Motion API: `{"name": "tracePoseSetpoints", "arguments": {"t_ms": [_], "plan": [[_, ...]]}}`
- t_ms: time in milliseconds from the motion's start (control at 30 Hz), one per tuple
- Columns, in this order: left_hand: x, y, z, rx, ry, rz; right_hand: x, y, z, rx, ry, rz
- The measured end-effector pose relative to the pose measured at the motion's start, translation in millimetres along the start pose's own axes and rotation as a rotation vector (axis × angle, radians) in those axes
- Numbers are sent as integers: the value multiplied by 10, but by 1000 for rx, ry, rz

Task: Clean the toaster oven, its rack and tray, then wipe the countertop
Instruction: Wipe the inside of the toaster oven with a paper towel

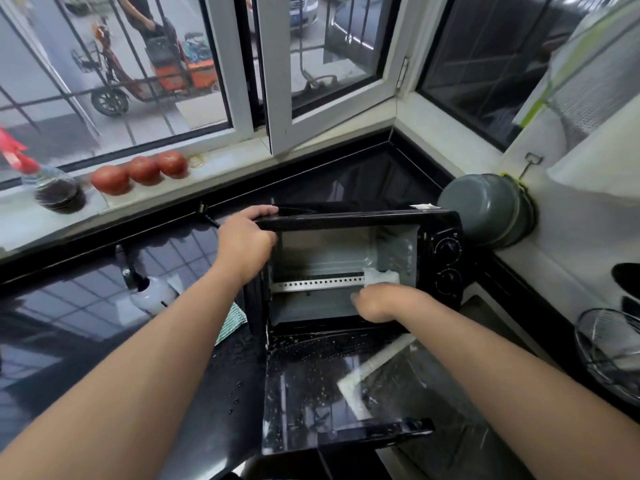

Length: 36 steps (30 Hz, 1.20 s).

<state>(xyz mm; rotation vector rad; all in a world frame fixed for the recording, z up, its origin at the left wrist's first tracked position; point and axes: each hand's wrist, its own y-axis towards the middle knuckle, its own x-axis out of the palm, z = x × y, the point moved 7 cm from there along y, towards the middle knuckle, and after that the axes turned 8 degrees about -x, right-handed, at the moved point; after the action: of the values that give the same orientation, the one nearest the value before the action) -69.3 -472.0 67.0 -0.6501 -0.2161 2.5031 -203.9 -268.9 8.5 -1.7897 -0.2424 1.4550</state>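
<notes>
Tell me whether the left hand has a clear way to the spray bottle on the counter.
Probably yes. The left hand grips the toaster oven's top left corner, and the spray bottle lies just left of it on the countertop with nothing between.

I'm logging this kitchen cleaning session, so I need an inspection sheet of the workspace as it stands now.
Surface: black countertop, glossy, water drops near the oven.
Job's things: toaster oven, door folded down and speckled; white cloth inside.
Clutter: green cloth, white spray bottle, wire basket, three tomatoes on the sill.
Hands: left hand grips the oven's top edge; right hand holds the white cloth inside.
Cables: dark cord behind the oven.
Surroundings: window, grey pot on the wall.
</notes>
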Motion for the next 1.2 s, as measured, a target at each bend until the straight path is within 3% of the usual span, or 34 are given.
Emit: {"name": "tracePoseSetpoints", "arguments": {"t_ms": [100, 167, 233, 333, 533, 733, 800, 967, 1033, 1100, 1167, 1200], "plan": [[-10, -7, -12, 2, 2, 4, 133, 159, -46, -30, 60, -16], [-6, 1, -17, -3, -3, 1, 144, 73, -70, -81, -100, -84], [-2, 1, -12, -3, 2, 7, 27, -109, -120, -106, -150, -45], [-31, -15, 32, 6, 19, 39, -7, -302, -28, 41, -78, -106], [-23, -22, 23, 15, 8, 49, -16, 39, -14, 46, -301, -120], [-31, -31, 37, 18, 18, 73, 97, -168, 66, 34, 55, 16], [-42, -29, 51, 13, 30, 83, 61, -443, 88, 3, 74, 42], [-42, 8, 76, 6, 41, 75, -69, -892, 165, -17, 85, 303], [-43, 32, 71, 0, 46, 66, -146, -968, 394, 74, 295, 405], [-33, 49, 68, -6, 32, 46, -189, -972, 667, 133, 731, 505], [-26, 57, 73, -4, 22, 40, -241, -932, 688, 79, 1212, 576], [-25, 56, 76, -2, 20, 39, -295, -891, 603, 23, 1330, 606]]}}
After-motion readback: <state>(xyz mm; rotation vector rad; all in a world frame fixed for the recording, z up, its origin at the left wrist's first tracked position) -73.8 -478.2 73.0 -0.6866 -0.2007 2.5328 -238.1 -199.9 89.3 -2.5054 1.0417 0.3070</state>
